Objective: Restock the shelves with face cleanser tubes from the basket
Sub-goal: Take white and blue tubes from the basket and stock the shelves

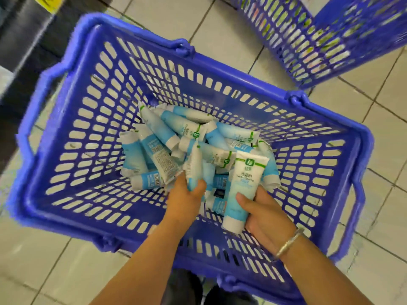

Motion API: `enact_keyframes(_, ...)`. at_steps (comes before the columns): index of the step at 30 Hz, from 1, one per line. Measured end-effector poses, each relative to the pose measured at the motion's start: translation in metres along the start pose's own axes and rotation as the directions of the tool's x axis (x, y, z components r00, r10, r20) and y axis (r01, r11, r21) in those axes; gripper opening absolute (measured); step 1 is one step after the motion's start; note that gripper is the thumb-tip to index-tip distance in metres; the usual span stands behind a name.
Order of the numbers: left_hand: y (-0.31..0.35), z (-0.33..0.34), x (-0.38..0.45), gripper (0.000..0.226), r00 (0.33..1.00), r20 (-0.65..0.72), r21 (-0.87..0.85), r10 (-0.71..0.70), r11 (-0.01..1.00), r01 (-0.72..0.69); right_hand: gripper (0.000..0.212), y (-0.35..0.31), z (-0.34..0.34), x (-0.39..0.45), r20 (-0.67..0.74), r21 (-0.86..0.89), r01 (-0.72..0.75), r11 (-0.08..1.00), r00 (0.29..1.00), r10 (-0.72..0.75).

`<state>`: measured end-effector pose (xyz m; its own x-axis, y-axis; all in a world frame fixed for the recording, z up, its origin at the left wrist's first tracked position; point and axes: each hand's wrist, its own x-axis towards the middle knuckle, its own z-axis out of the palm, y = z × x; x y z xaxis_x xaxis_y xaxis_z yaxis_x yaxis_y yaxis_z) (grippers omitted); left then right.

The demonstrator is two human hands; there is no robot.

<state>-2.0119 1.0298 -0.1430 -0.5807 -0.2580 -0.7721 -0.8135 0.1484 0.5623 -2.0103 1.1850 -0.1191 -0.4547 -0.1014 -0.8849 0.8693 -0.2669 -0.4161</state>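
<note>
**Both hands in the basket, gathering tubes**

I'm at the picking-up step. The face cleanser tubes [176, 148] lie in a loose heap on the floor of the blue basket [66, 119], piled toward its middle and right, pointing every which way. My right hand [264, 214] has one tube [243, 190] in its grip, fingers and thumb curled round the lower body, cap end toward me and the printed front facing up. My left hand [187, 194] is clenched round another tube [195, 170], which stands up out of the fist; that one is blurred, so I can't tell which end is up. Both held tubes are just above the near edge of the heap, touching or nearly touching the ones beneath.

The next move, as I judge it, calls for lifting both hands clear of the basket walls without dragging loose tubes along, then turning to the shelf. No shelf face shows plainly here; only a dark fixture [26, 40] at the far left, so I can't say where the tubes will go.

The basket sits on a pale tiled floor [231, 25]. A second blue basket [319, 45] stands at the far right, with goods inside too blurred to name. A bangle [288, 243] circles my right wrist.
</note>
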Motion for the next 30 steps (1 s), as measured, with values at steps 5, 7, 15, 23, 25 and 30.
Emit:
enact_keyframes(5,0.023,-0.032,-0.053,0.012,0.998,0.016,-0.194,-0.062,0.979,0.064,0.026,-0.034,0.029,-0.035,0.01,0.037,0.075,0.997,0.997,-0.075)
enact_keyframes(7,0.035,-0.048,-0.076,0.019,0.996,-0.042,-0.277,-0.08,0.959,0.066,0.026,-0.05,0.043,-0.056,0.041,0.03,0.098,0.995,0.994,-0.099)
enact_keyframes(15,0.103,-0.126,-0.19,0.014,0.993,-0.073,-0.738,-0.091,0.675,0.008,0.033,-0.117,0.11,-0.18,0.262,-0.076,0.147,0.986,0.957,-0.123)
enact_keyframes(23,0.165,-0.22,-0.332,0.03,0.985,-0.169,-0.877,-0.035,0.462,-0.133,0.039,-0.156,0.18,-0.317,0.462,-0.184,0.209,0.961,0.881,-0.103)
enact_keyframes(25,0.174,-0.244,-0.373,0.044,0.974,-0.226,-0.885,-0.008,0.42,-0.202,0.031,-0.164,0.201,-0.354,0.506,-0.231,0.242,0.942,0.857,-0.095)
enact_keyframes(30,0.175,-0.291,-0.475,0.057,0.935,-0.354,-0.894,-0.021,0.299,-0.333,0.037,-0.169,0.258,-0.449,0.67,-0.288,0.323,0.901,0.74,-0.051)
